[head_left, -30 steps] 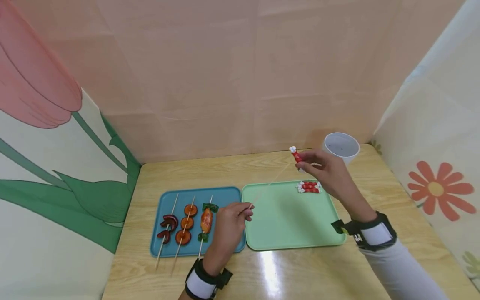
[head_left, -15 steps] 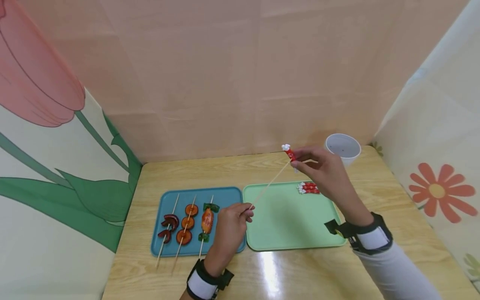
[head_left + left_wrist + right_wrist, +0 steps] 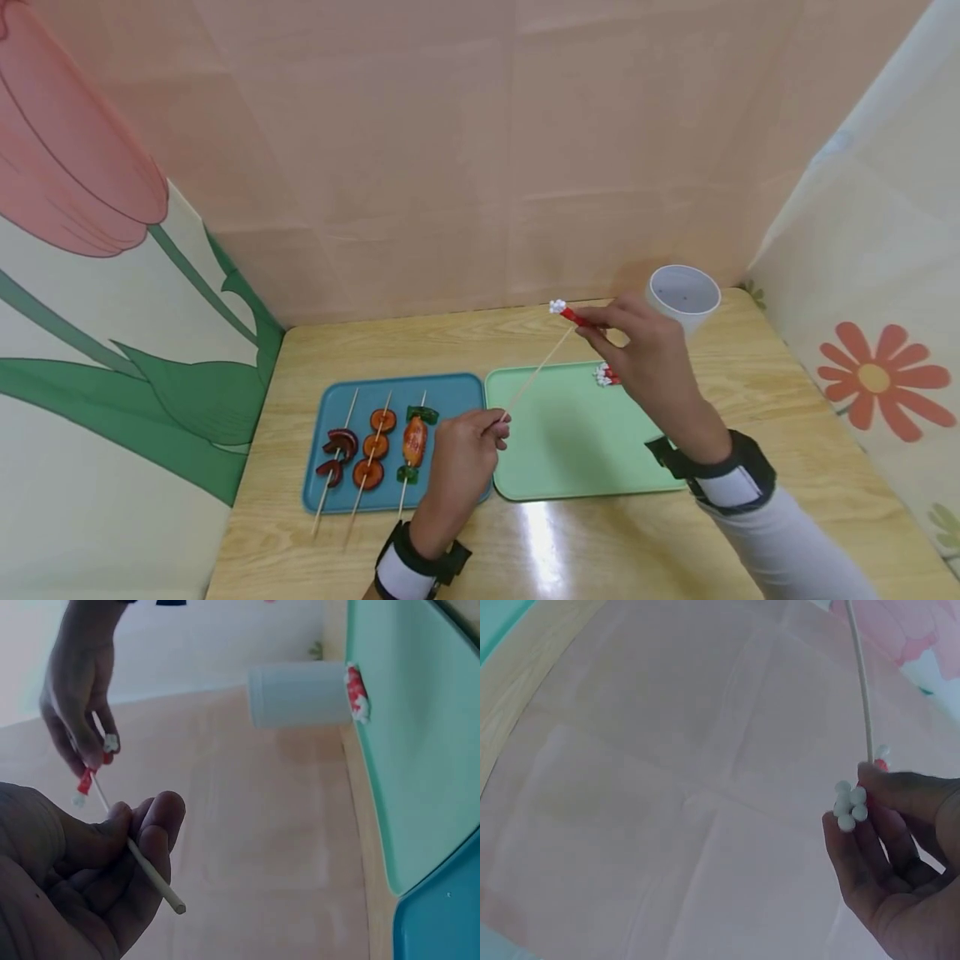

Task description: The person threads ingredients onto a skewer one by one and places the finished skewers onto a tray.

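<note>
My left hand (image 3: 461, 462) pinches a thin wooden skewer (image 3: 538, 372) near its lower end, over the seam between the trays. The skewer slants up to the right. My right hand (image 3: 656, 367) pinches a small red roll with knobbly white ends, like an enoki mushroom roll (image 3: 567, 313), above the far edge of the green tray (image 3: 592, 450). In the left wrist view the skewer's (image 3: 156, 879) far end meets the middle of the roll (image 3: 84, 784). Fingers hide the contact, so whether it pierces cannot be told. More red rolls (image 3: 607, 375) lie on the green tray, partly behind my right hand.
To the left, a blue tray (image 3: 472, 387) bears three loaded skewers: dark curled pieces (image 3: 341, 444), round orange slices (image 3: 375, 447), and an orange piece between green ones (image 3: 414, 442). A white cup (image 3: 684, 292) stands at the back right, near the walls.
My right hand has moved left with the enoki mushroom roll and tilted it flatter, bringing it to the skewer's tip. My left hand stays almost still.
</note>
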`<action>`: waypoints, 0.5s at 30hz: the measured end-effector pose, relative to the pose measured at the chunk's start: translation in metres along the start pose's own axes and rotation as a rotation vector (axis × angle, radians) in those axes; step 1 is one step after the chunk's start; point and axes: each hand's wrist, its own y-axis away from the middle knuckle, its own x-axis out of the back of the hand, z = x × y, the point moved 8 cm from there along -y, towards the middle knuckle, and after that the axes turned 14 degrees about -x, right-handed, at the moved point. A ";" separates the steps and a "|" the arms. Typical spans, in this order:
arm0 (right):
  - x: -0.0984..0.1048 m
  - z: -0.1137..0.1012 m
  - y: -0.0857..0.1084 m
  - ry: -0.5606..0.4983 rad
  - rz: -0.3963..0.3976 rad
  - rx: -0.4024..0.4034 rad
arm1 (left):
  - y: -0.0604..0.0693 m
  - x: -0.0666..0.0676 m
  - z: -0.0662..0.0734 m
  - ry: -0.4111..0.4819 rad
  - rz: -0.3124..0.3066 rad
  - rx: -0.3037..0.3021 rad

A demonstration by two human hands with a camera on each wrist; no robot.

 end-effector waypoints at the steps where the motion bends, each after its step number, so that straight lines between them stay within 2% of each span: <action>1: -0.001 -0.002 0.001 0.009 0.004 0.004 | -0.001 0.000 0.001 -0.010 0.003 -0.007; 7: -0.007 -0.012 0.009 -0.002 0.015 -0.005 | -0.006 0.005 0.009 -0.065 0.048 -0.059; 11: -0.032 -0.027 0.027 -0.060 -0.087 0.066 | -0.014 0.011 0.014 -0.068 0.066 -0.078; 13: -0.049 -0.035 0.039 -0.065 -0.155 0.105 | -0.018 0.013 0.015 -0.072 0.065 -0.078; 15: -0.061 -0.041 0.048 -0.059 -0.189 0.127 | -0.021 0.014 0.016 -0.069 0.061 -0.069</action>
